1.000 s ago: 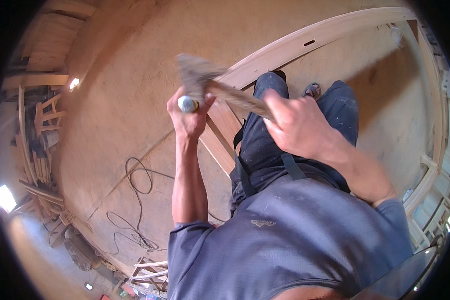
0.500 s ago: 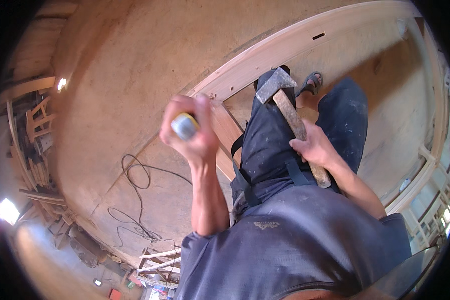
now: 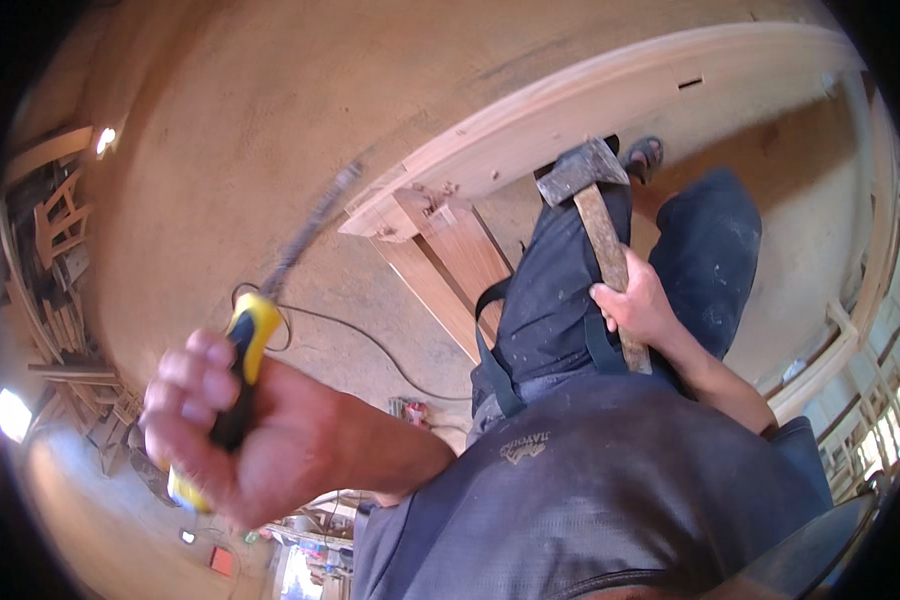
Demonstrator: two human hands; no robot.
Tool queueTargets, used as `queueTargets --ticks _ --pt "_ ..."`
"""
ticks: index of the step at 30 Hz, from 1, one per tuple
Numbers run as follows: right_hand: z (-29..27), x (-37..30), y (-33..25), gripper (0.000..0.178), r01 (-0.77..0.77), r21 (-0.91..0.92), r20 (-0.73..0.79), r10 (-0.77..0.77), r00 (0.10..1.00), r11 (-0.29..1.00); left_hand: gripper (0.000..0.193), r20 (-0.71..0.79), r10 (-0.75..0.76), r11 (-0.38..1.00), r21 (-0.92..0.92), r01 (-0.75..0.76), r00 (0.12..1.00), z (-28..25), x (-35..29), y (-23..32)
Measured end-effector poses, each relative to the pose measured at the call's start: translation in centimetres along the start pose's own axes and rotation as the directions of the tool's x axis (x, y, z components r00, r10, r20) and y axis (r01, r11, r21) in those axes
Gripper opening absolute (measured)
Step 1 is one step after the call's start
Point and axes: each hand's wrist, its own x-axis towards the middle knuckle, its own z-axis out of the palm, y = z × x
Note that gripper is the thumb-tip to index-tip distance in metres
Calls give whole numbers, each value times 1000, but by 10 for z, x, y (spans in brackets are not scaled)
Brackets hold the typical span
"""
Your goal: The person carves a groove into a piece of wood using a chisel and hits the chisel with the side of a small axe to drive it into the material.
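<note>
My left hand (image 3: 255, 440) is closed around the yellow-and-black handle of a chisel (image 3: 255, 330), held up off to the left of my body. Its long, narrow metal blade points up and away, slightly blurred. In my right hand (image 3: 638, 300) is a hatchet (image 3: 598, 228), gripped partway along its worn wooden handle. The grey metal head lies over my thigh, near the knee. Beyond the hatchet runs a long pale wooden beam (image 3: 560, 115) with a dark slot in it. Small wood chips (image 3: 438, 195) lie at the beam's near end, where shorter boards (image 3: 460, 245) meet it.
A dark cable (image 3: 370, 355) trails over the floor behind my left arm. Wooden frames and offcuts (image 3: 65, 235) are stacked along the left side. More pale framing (image 3: 835, 340) stands at the right. A red object (image 3: 221, 561) lies at the lower left.
My left hand has swung down and left, turning the chisel so its blade now shows. My right hand keeps hold of the hatchet, and the view has shifted slightly.
</note>
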Motion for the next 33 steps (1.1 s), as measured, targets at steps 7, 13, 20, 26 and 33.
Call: queueTargets --ticks 7,13,20,26,33 --pt "1 1 -6 45 39 -10 -17 -39 999 999 9 194 -178 982 -31 188 965 -39 -16 -47" --pt "3 0 -2 41 15 -40 -55 -17 998 999 14 81 -170 985 20 169 982 -40 -33 -75" --pt "1 0 2 34 52 -63 -38 -54 998 997 22 123 -190 981 69 183 974 -35 -34 -84" --pt "-1 -13 -18 38 139 -92 -29 -142 989 986 23 275 -298 949 188 253 914 -16 -36 -88" --pt "-5 -71 -159 17 835 -113 -124 -842 525 538 24 271 -235 898 427 102 934 -4 -43 -96"
